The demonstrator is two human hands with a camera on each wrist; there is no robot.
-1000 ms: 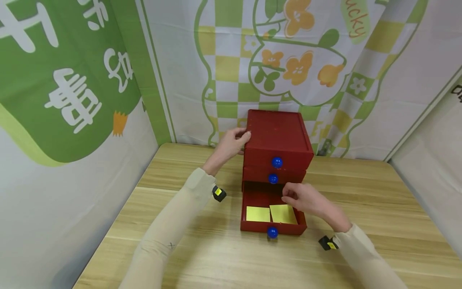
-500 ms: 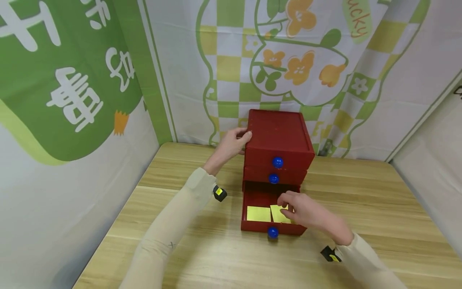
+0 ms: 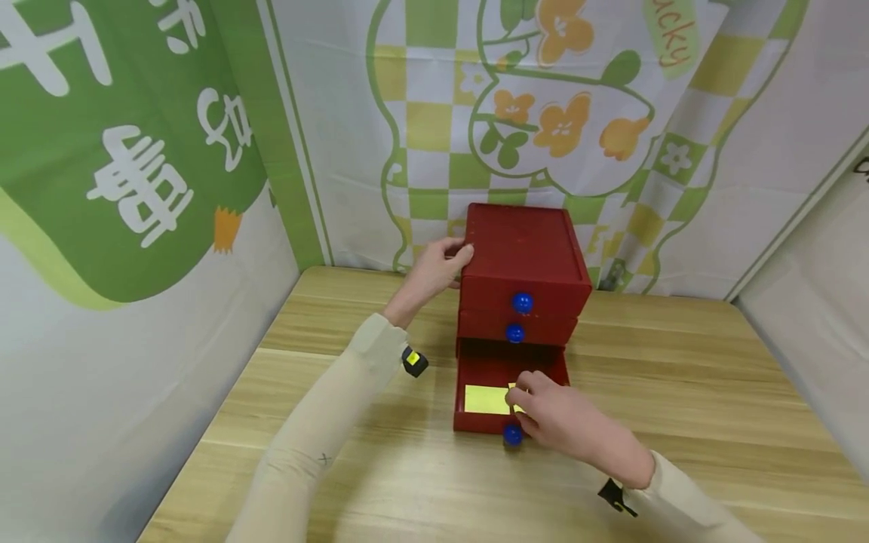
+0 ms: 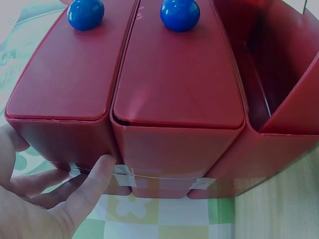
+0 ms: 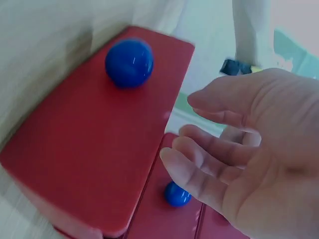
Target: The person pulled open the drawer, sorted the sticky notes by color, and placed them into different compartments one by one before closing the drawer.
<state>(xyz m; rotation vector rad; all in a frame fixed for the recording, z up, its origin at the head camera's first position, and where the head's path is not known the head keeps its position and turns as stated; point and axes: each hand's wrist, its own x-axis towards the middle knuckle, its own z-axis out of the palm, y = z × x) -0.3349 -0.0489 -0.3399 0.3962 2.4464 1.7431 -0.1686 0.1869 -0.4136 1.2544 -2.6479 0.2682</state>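
A red cabinet of drawers with blue knobs stands on the table, its bottom drawer pulled out. Inside that drawer lie two yellow sticky notes; the left note shows fully, the right note mostly behind my right hand. My left hand rests against the cabinet's left side, thumb and fingers spread, thumb tip touching the red wall in the left wrist view. Over the drawer's front right is my right hand, beside the bottom blue knob. In the right wrist view its fingers are loosely bent, apart from the thumb, holding nothing.
The wood-grain table extends on both sides of the cabinet. Behind it hangs a printed cloth with checks and flowers. A green and white wall covering rises at the left. Clear tape runs along the cabinet's side.
My right hand has moved left and toward me, from above the drawer's right side to its front near the knob, covering the right note. My left hand has stayed on the cabinet.
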